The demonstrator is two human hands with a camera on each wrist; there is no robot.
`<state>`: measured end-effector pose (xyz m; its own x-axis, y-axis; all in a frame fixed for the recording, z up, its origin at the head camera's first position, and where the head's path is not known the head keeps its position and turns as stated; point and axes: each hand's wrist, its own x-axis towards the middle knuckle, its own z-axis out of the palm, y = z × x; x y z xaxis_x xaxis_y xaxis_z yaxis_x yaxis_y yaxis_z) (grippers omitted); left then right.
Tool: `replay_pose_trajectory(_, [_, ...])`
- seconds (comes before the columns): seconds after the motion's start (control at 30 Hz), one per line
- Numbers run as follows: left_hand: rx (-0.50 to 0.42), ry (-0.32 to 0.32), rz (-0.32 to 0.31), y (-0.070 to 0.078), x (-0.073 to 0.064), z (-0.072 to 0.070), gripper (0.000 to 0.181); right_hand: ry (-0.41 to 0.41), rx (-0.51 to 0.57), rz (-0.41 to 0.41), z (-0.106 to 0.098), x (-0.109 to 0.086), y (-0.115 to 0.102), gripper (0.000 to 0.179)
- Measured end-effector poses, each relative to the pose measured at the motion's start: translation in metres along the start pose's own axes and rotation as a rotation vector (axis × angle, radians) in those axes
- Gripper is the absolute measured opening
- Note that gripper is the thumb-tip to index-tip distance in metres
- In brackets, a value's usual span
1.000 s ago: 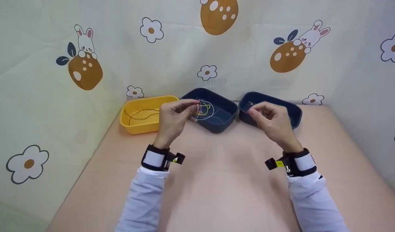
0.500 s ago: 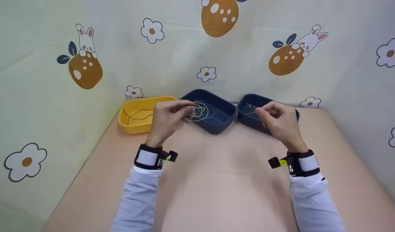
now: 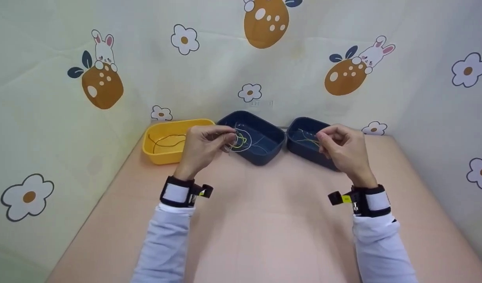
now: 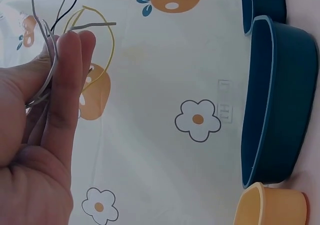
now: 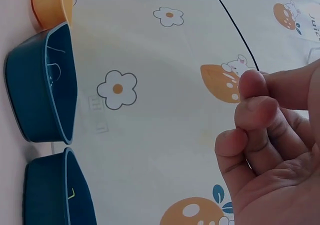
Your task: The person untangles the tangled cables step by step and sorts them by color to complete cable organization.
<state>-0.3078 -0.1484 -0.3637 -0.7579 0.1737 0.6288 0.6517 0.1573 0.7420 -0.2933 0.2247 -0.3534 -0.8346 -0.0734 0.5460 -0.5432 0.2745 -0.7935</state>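
Note:
My left hand [image 3: 199, 147] pinches a small bundle of thin wires between thumb and fingers, in front of the middle box. The left wrist view shows a looped yellow wire [image 4: 113, 50], a grey wire [image 4: 95, 24] and a black wire [image 4: 70, 8] at those fingers. Level with it on the right, my right hand [image 3: 347, 151] pinches the end of a black wire [image 5: 237, 27], which runs taut up out of the right wrist view. The wire's course between the hands is too thin to follow in the head view.
A yellow box [image 3: 162, 158] holding a dark wire stands back left. Beside it, a dark blue box [image 3: 264, 159] has pale wires inside. Another dark blue box [image 3: 304, 152], partly hidden by my right hand, contains pale and yellowish wires. A printed cloth wall [image 3: 213, 78] rises behind.
My hands have drawn farther apart: the left has shifted left with its wire bundle, the right has shifted right. Both keep their pinch. The boxes stay in place.

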Motion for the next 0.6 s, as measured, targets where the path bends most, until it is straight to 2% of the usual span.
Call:
replay_pose_trajectory(0.07, [0.006, 0.004, -0.003, 0.0002, 0.0005, -0.0001, 0.014, 0.020, 0.030, 0.009, 0.0012, 0.0012, -0.0008, 0.016])
replay_pose_trajectory(0.2, [0.000, 0.013, -0.006, 0.0009, 0.0016, -0.0006, 0.016, 0.082, 0.177, 0.022, 0.0035, 0.0027, -0.0032, 0.027])
replay_pose_trajectory(0.4, [-0.003, 0.022, -0.020, -0.0016, 0.0011, -0.0004, 0.014, 0.160, 0.414, 0.049, 0.0032, 0.0018, -0.0026, 0.019])
replay_pose_trajectory(0.5, [-0.005, 0.052, -0.014, -0.0026, 0.0003, -0.0012, 0.013, 0.197, 0.532, 0.074, 0.0021, 0.0022, -0.0013, 0.016])
replay_pose_trajectory(0.6, [-0.018, 0.100, 0.002, -0.0025, 0.0011, -0.0033, 0.014, 0.228, 0.572, 0.090, 0.0011, 0.0030, -0.0003, 0.017])
